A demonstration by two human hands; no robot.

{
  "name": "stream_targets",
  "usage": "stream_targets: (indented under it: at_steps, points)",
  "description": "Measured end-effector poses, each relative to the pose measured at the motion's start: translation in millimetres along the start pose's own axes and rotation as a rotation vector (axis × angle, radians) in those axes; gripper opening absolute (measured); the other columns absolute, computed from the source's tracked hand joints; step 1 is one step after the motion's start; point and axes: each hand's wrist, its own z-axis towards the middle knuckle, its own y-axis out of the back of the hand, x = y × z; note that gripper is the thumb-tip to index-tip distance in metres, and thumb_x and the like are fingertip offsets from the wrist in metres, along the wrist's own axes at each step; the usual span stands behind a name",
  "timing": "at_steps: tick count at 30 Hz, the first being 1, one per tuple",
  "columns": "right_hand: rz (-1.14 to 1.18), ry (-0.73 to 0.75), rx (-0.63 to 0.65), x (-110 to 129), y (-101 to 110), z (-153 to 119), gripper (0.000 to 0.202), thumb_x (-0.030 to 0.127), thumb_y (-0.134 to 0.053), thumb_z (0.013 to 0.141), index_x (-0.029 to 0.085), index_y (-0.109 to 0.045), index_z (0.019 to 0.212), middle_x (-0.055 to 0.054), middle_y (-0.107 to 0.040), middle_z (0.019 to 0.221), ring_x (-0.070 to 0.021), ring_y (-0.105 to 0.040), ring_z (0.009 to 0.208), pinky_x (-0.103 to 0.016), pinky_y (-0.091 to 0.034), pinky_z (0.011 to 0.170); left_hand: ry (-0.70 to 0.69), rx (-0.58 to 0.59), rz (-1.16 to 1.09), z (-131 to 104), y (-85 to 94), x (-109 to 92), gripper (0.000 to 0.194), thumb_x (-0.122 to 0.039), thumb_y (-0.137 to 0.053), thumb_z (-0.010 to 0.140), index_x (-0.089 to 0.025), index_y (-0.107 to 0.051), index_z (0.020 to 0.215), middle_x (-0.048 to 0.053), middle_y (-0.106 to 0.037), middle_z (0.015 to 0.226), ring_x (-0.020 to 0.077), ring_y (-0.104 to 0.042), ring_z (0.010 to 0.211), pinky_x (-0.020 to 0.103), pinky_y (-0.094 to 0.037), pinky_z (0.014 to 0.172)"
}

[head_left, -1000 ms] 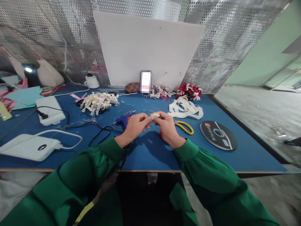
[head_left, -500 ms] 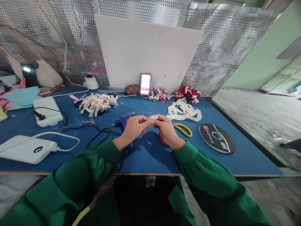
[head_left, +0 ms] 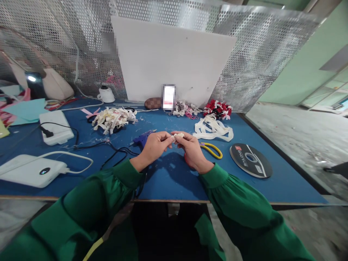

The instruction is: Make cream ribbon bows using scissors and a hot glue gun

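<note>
Above the middle of the blue table, a small cream ribbon piece (head_left: 178, 135) is pinched between the fingertips of both hands. My left hand (head_left: 154, 148) grips its left end, and my right hand (head_left: 193, 151) holds its right part. Behind my left hand lies a blue glue gun (head_left: 142, 138), partly hidden. Yellow-handled scissors (head_left: 213, 149) rest just right of my right hand. A loose cream ribbon (head_left: 213, 128) lies beyond them.
A black-labelled spool (head_left: 251, 160) lies at the right. Ribbon bows (head_left: 112, 119) are heaped at the back left. A white power bank (head_left: 32, 171), a charger (head_left: 56, 127) and cables cover the left side. A lit phone (head_left: 169, 97) leans against the white board (head_left: 174, 58).
The fingertips have shifted slightly on the cream piece, and more of it shows between them. Both hands stay in nearly the same place.
</note>
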Motion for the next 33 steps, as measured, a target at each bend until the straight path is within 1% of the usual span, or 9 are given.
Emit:
stream_targets:
  at_steps: [3, 8, 11, 15, 18, 22, 27, 31, 33]
  points:
    - [0.029, -0.014, -0.006, 4.1, 1.0, 0.7, 0.021, 0.037, -0.079, 0.068, 0.022, -0.078, 0.083, 0.001, -0.064, 0.07, -0.0132, -0.05, 0.066, -0.028, -0.036, 0.061, 0.019, 0.013, -0.01, 0.3, -0.1, -0.7, 0.032, -0.038, -0.064, 0.088, -0.016, -0.062, 0.065, -0.001, -0.062, 0.057, 0.008, -0.049, 0.047, 0.021, -0.038, 0.049]
    - [0.005, 0.016, -0.078, 7.0, 3.1, 2.8, 0.015, 0.032, -0.08, 0.061, 0.02, -0.073, 0.067, 0.003, -0.057, 0.058, -0.0113, -0.044, 0.058, -0.028, -0.034, 0.058, 0.048, 0.027, -0.052, -1.2, -3.3, -1.4, 0.032, -0.043, -0.065, 0.088, -0.016, -0.064, 0.07, -0.001, -0.063, 0.059, 0.0081, -0.05, 0.046, 0.021, -0.04, 0.048]
    - [-0.019, 0.016, -0.093, 6.6, 2.5, 2.4, 0.013, 0.03, -0.079, 0.06, 0.021, -0.073, 0.066, 0.003, -0.058, 0.057, -0.0113, -0.042, 0.057, -0.029, -0.033, 0.057, 0.076, 0.04, -0.061, -2.9, -5.0, -1.4, 0.033, -0.046, -0.065, 0.087, -0.016, -0.065, 0.073, -0.001, -0.065, 0.06, 0.0081, -0.052, 0.045, 0.021, -0.039, 0.046]
    - [-0.027, -0.003, -0.083, 2.2, 1.1, 2.1, 0.011, 0.03, -0.077, 0.061, 0.021, -0.072, 0.065, 0.002, -0.059, 0.059, -0.0117, -0.042, 0.057, -0.029, -0.032, 0.057, 0.1, 0.008, -0.009, -4.9, -5.7, -0.8, 0.037, -0.053, -0.07, 0.081, -0.016, -0.065, 0.074, 0.0, -0.066, 0.063, 0.0088, -0.053, 0.044, 0.021, -0.04, 0.045]
    - [-0.035, 0.005, -0.074, -1.6, 1.0, 2.7, 0.011, 0.031, -0.077, 0.061, 0.022, -0.073, 0.066, 0.002, -0.06, 0.059, -0.0117, -0.042, 0.058, -0.029, -0.032, 0.057, 0.09, -0.01, 0.053, -5.8, -5.5, -0.3, 0.039, -0.055, -0.071, 0.078, -0.017, -0.065, 0.076, 0.0, -0.067, 0.063, 0.0103, -0.055, 0.046, 0.023, -0.042, 0.047]
    - [0.006, -0.011, -0.06, -1.8, 1.3, 2.7, 0.011, 0.03, -0.079, 0.062, 0.021, -0.074, 0.067, 0.003, -0.058, 0.059, -0.0111, -0.042, 0.058, -0.028, -0.032, 0.057, 0.028, -0.006, 0.099, -4.8, -4.1, 1.3, 0.037, -0.052, -0.063, 0.087, -0.018, -0.063, 0.073, -0.001, -0.066, 0.063, 0.01, -0.054, 0.046, 0.023, -0.042, 0.05]
    - [0.116, -0.073, 0.029, 1.8, 3.8, 3.1, 0.018, 0.032, -0.083, 0.062, 0.02, -0.077, 0.073, 0.002, -0.059, 0.064, -0.0111, -0.047, 0.062, -0.027, -0.035, 0.06, -0.015, -0.019, 0.109, -1.3, -1.5, 3.3, 0.031, -0.044, -0.06, 0.09, -0.018, -0.062, 0.073, -0.002, -0.063, 0.061, 0.0102, -0.054, 0.05, 0.023, -0.042, 0.055]
    - [0.043, -0.039, 0.056, 2.7, 6.2, 3.3, 0.018, 0.034, -0.082, 0.066, 0.021, -0.079, 0.079, 0.003, -0.058, 0.063, -0.0113, -0.044, 0.061, -0.028, -0.034, 0.06, -0.009, -0.024, 0.079, -0.6, -0.5, 1.8, 0.026, -0.038, -0.059, 0.09, -0.017, -0.065, 0.076, -0.001, -0.064, 0.064, 0.0096, -0.053, 0.05, 0.022, -0.042, 0.054]
    - [-0.04, -0.006, 0.038, 2.7, 5.6, 2.4, 0.019, 0.035, -0.08, 0.069, 0.022, -0.08, 0.083, 0.002, -0.062, 0.066, -0.0121, -0.044, 0.063, -0.029, -0.035, 0.061, -0.001, -0.023, 0.064, -0.9, -0.2, 1.0, 0.025, -0.036, -0.059, 0.09, -0.017, -0.066, 0.077, -0.001, -0.064, 0.064, 0.0094, -0.053, 0.05, 0.022, -0.042, 0.054]
